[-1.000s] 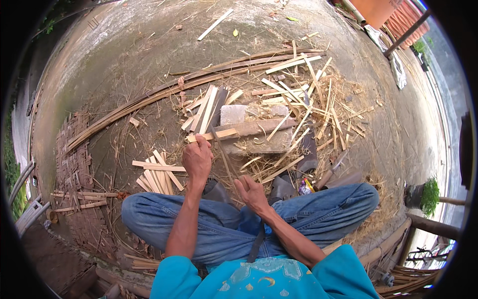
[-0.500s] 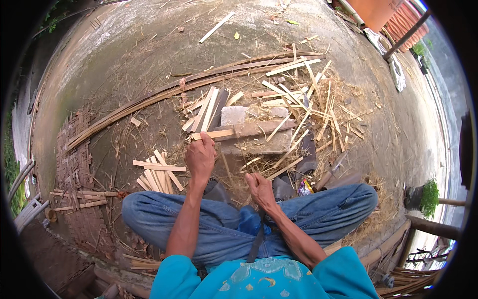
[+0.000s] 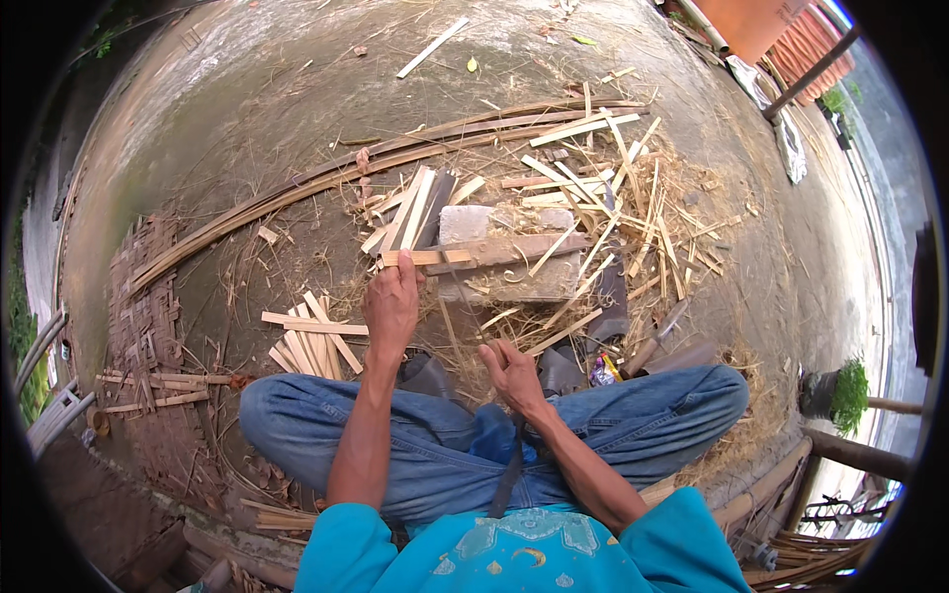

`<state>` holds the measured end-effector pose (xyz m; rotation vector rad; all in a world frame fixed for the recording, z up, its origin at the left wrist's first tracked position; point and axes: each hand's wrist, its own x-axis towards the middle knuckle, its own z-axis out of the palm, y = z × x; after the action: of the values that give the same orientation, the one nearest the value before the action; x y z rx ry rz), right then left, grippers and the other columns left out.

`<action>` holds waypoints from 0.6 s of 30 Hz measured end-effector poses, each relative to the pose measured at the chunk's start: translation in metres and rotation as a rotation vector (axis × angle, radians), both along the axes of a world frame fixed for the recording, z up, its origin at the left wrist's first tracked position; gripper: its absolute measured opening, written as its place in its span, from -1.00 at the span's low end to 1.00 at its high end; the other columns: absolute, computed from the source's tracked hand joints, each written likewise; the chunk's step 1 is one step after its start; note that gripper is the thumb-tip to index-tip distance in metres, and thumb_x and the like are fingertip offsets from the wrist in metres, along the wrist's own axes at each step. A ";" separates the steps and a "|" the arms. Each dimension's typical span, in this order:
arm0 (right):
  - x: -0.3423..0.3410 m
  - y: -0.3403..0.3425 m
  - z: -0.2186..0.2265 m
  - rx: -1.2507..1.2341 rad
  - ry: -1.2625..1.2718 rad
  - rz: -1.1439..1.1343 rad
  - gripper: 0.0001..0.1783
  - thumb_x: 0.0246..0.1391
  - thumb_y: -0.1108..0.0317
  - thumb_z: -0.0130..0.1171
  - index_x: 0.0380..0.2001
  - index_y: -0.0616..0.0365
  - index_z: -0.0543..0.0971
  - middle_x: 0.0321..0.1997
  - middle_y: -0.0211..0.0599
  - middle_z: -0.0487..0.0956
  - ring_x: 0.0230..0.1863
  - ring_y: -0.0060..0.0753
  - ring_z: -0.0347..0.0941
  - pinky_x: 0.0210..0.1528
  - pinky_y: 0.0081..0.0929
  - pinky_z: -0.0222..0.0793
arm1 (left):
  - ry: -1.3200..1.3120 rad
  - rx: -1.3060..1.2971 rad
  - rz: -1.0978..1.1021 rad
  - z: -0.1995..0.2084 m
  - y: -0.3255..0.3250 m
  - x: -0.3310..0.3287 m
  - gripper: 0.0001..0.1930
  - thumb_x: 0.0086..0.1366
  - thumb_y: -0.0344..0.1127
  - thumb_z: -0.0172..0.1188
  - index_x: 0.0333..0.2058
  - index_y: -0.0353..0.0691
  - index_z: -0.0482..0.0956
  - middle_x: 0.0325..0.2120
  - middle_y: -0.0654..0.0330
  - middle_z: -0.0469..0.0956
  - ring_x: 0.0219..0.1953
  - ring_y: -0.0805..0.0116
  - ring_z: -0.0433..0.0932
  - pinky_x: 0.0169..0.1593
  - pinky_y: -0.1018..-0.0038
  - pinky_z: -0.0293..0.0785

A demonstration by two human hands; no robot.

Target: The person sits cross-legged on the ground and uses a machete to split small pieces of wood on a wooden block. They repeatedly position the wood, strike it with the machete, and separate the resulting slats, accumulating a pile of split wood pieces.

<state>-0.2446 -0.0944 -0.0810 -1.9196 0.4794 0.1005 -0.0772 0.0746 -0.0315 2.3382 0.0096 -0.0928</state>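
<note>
Splitting bamboo into slats on the ground

A small stack of cut pale bamboo slats [image 3: 311, 341] lies at left; the left hand [image 3: 392, 304] is closed around a short bamboo strip [image 3: 425, 258] over a grey stone block [image 3: 509, 259]; the right hand [image 3: 514, 374] hangs half-open, empty. Many scattered strips [image 3: 603, 198] remain unsorted.

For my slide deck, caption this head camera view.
Seated cross-legged, the left hand grips a short bamboo strip while the right hand rests empty.

Outdoor daylight; bare concrete ground [image 3: 247, 119], woven mat [image 3: 148, 326] left, perhaps a potted plant [image 3: 840, 393] right.
</note>
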 end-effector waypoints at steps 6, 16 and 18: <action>-0.012 0.006 -0.001 -0.019 -0.103 0.002 -0.57 0.37 0.06 0.21 -0.38 0.24 0.49 -0.63 -0.08 0.33 -0.60 -0.19 0.17 -0.47 -0.20 0.23 | 0.009 -0.010 -0.048 -0.004 -0.001 -0.004 -0.35 0.62 0.04 -0.25 -0.30 -0.37 0.69 -0.56 0.04 0.67 -0.44 0.18 0.69 -0.24 0.22 0.56; -0.016 0.023 0.005 -0.020 -0.072 -0.002 -0.58 0.37 0.11 0.19 -0.39 0.28 0.43 -0.64 -0.09 0.25 -0.56 -0.31 0.15 -0.45 -0.24 0.21 | -0.089 -0.430 0.033 -0.010 -0.016 -0.009 -0.66 0.64 -0.26 -0.23 0.21 -0.27 0.34 -0.59 0.20 0.56 -0.52 0.40 0.58 -0.38 0.40 0.52; -0.011 0.018 -0.010 -0.019 -0.010 -0.085 -0.55 0.39 0.10 0.17 -0.41 0.29 0.43 -0.64 -0.09 0.23 -0.56 -0.31 0.13 -0.45 -0.24 0.20 | -0.080 -0.430 0.002 -0.005 -0.021 -0.011 -0.67 0.64 -0.25 -0.23 0.20 -0.27 0.34 -0.58 0.19 0.56 -0.52 0.39 0.58 -0.38 0.39 0.52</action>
<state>-0.2557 -0.0768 -0.0914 -1.9148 0.5562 0.0310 -0.0883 0.0535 -0.0365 1.9102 -0.0435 0.0015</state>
